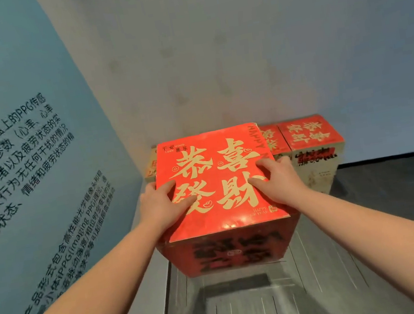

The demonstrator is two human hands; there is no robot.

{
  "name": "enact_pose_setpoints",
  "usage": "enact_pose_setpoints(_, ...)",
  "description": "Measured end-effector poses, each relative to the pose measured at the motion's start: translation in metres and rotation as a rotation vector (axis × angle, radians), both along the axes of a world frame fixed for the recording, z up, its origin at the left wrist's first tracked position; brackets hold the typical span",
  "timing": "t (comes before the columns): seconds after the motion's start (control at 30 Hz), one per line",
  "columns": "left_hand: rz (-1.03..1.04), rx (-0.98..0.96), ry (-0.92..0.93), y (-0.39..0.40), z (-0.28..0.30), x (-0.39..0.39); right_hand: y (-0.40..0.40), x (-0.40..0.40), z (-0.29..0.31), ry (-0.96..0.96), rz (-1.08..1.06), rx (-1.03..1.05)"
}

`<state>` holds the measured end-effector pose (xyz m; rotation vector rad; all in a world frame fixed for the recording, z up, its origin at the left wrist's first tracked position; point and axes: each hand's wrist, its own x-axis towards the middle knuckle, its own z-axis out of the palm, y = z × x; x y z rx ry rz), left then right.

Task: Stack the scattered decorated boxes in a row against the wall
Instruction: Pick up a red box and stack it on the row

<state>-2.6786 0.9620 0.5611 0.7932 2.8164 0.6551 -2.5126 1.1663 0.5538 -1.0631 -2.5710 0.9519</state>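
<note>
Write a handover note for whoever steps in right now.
Left hand and right hand: both grip the big red cardboard box with gold characters, thumbs on its top, carried off the grey floor.
Done: two red-topped boxes in a row at the white wall; another box partly hidden behind.
Left: place the carried box against the wall.

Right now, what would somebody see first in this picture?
First, the big red box with gold characters in the middle, held by the left hand and right hand. Behind it, more red-topped boxes line the grey wall. A blue poster with writing fills the left.
</note>
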Motion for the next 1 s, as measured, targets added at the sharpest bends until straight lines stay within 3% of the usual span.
enact_pose_setpoints(0.33, 0.037, -0.003, -0.025, 0.084, -0.007, -0.142, 0.094, -0.149, -0.003, -0.037, 0.044, 0.022)
enact_pose_setpoints(0.73, -0.093, 0.048, -0.043, 0.190, -0.013, -0.369, 0.182, -0.346, 0.003, -0.042, -0.075, 0.067)
enact_pose_setpoints(1.0, -0.103, 0.009, -0.071, 0.248, -0.028, -0.465, 0.229, -0.440, -0.008, -0.074, -0.115, 0.019)
